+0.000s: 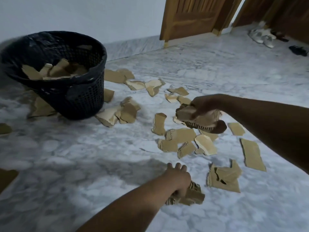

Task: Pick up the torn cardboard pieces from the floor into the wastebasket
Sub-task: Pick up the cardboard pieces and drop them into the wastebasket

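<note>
Frankly, we think the carry is where this goes wrong. Our right hand is closed over a loose stack of torn pieces, with the thumb under the frayed edge, and it is off the floor and well apart from the wastebasket. A stack pinched that unevenly could shed its lower pieces on the way across. Our left hand is clenched on a crumpled bundle low against the marble floor; how firmly the fingers grip underneath we cannot tell, and ragged ends poke out that could slip free.

The wastebasket itself is a second worry. It appears to tilt, with a flat piece lying at its base, and it already holds a heap of cardboard near the rim, so a careless drop could bounce out or tip it.

The cardboard is tan and corrugated, with pale torn faces. Most scattered pieces lie between our hands and beside the basket, some overlapping, and others lie off to the left edge.
</note>
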The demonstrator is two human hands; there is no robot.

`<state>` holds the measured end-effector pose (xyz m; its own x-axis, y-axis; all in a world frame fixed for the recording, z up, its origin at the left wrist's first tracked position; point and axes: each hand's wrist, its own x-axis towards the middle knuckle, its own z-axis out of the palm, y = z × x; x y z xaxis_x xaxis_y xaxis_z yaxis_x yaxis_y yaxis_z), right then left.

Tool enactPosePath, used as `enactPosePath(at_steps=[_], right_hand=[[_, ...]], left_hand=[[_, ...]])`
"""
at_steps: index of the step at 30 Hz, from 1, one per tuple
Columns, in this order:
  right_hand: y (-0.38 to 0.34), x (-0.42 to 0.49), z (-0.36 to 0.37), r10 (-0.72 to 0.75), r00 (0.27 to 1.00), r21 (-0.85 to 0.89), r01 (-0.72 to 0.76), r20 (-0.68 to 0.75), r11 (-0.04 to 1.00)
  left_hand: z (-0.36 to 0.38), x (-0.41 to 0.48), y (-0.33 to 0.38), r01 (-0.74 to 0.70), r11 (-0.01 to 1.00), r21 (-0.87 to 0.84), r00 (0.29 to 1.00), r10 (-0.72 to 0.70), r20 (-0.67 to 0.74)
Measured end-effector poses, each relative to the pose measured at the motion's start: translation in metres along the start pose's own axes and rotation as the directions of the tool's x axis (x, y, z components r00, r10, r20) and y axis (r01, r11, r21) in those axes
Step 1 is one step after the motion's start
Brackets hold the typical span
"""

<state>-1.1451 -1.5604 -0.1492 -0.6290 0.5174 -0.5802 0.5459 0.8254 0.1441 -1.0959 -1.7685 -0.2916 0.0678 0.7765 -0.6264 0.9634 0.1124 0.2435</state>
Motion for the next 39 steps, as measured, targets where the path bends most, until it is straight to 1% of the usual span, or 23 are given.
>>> enactPosePath(at_steps=[1,3,6,8,11,14,16,17,18,19,20,22,23,24,26,27,28,30,32,34,36,37,39], right_hand=[[-0.006,0.003,0.015,-0.049,0.998,0.014,0.049,-0.028,0.999],[-0.019,0.016,0.054,-0.145,0.986,0.087,0.152,-0.076,0.985],[-0.036,0.031,0.101,-0.254,0.967,0.219,0.245,0.015,0.945],[-0.042,0.037,0.124,-0.309,0.949,0.262,0.281,0.07,0.923],[-0.053,0.045,0.152,-0.313,0.95,0.162,0.305,0.025,0.938],[-0.065,0.052,0.167,-0.29,0.956,0.1,0.292,-0.038,0.951],[-0.071,0.056,0.169,-0.292,0.956,0.077,0.294,-0.034,0.953],[-0.073,0.058,0.169,-0.297,0.954,0.064,0.298,-0.037,0.952],[-0.074,0.059,0.17,-0.318,0.947,0.05,0.32,-0.044,0.946],[-0.076,0.058,0.17,-0.351,0.935,0.065,0.353,-0.04,0.933],[-0.077,0.057,0.169,-0.382,0.924,0.141,0.379,-0.007,0.915],[-0.076,0.056,0.163,-0.504,0.86,0.371,0.442,0.085,0.817],[-0.07,0.055,0.151,-0.545,0.829,0.502,0.421,0.125,0.755],[-0.061,0.059,0.135,-0.522,0.84,0.49,0.397,0.147,0.776],[-0.037,0.074,0.105,-0.422,0.9,0.367,0.358,0.11,0.859],[-0.024,0.081,0.094,-0.37,0.923,0.33,0.319,0.104,0.889],[-0.013,0.088,0.088,-0.337,0.935,0.306,0.29,0.112,0.907],[-0.001,0.096,0.093,-0.276,0.946,0.234,0.234,0.168,0.944],[-0.001,0.098,0.112,-0.246,0.954,0.142,0.222,0.174,0.965],[-0.004,0.1,0.129,-0.228,0.967,0.038,0.225,0.117,0.974],[-0.006,0.101,0.135,-0.229,0.971,0.031,0.228,0.067,0.973],[-0.005,0.103,0.134,-0.244,0.968,0.06,0.241,0.052,0.969],[0.005,0.106,0.121,-0.263,0.964,0.179,0.253,0.037,0.951]], left_hand=[[0.003,0.001,0.003,0.0,1.0,0.026,0.999,0.001,-0.033],[0.012,0.0,0.002,0.024,0.999,-0.029,0.995,-0.026,-0.092],[0.026,-0.002,0.004,0.066,0.987,-0.146,0.98,-0.092,-0.179],[0.033,-0.001,0.007,0.094,0.986,-0.134,0.968,-0.122,-0.218],[0.038,0.007,0.006,0.108,0.994,-0.028,0.961,-0.112,-0.252],[0.026,0.012,-0.006,0.067,0.998,-0.01,0.983,-0.067,-0.171],[0.005,0.009,-0.027,-0.021,0.999,-0.024,1.0,0.021,0.019],[-0.008,0.007,-0.043,-0.046,0.996,-0.08,0.99,0.056,0.129],[-0.024,0.004,-0.062,-0.017,0.986,-0.164,0.976,0.052,0.212],[-0.042,-0.003,-0.082,0.048,0.966,-0.255,0.966,0.02,0.257],[-0.06,-0.011,-0.102,0.113,0.933,-0.341,0.966,-0.022,0.258],[-0.083,-0.026,-0.14,0.159,0.839,-0.52,0.984,-0.093,0.152],[-0.087,-0.033,-0.155,0.153,0.763,-0.628,0.988,-0.13,0.082],[-0.088,-0.036,-0.166,0.127,0.651,-0.748,0.984,-0.179,0.011],[-0.082,-0.035,-0.183,0.056,0.35,-0.935,0.938,-0.34,-0.071],[-0.078,-0.03,-0.188,0.028,0.242,-0.97,0.9,-0.428,-0.081],[-0.075,-0.022,-0.192,0.02,0.184,-0.983,0.855,-0.513,-0.079],[-0.073,-0.002,-0.192,0.064,0.13,-0.989,0.762,-0.647,-0.035],[-0.076,0.021,-0.187,0.117,0.122,-0.986,0.7,-0.714,-0.005],[-0.082,0.045,-0.179,0.128,0.089,-0.988,0.672,-0.74,0.02],[-0.087,0.07,-0.171,0.092,0.038,-0.995,0.654,-0.756,0.031],[-0.089,0.081,-0.167,0.124,0.061,-0.99,0.634,-0.773,0.032],[-0.092,0.1,-0.16,0.321,0.227,-0.92,0.606,-0.795,0.015]])
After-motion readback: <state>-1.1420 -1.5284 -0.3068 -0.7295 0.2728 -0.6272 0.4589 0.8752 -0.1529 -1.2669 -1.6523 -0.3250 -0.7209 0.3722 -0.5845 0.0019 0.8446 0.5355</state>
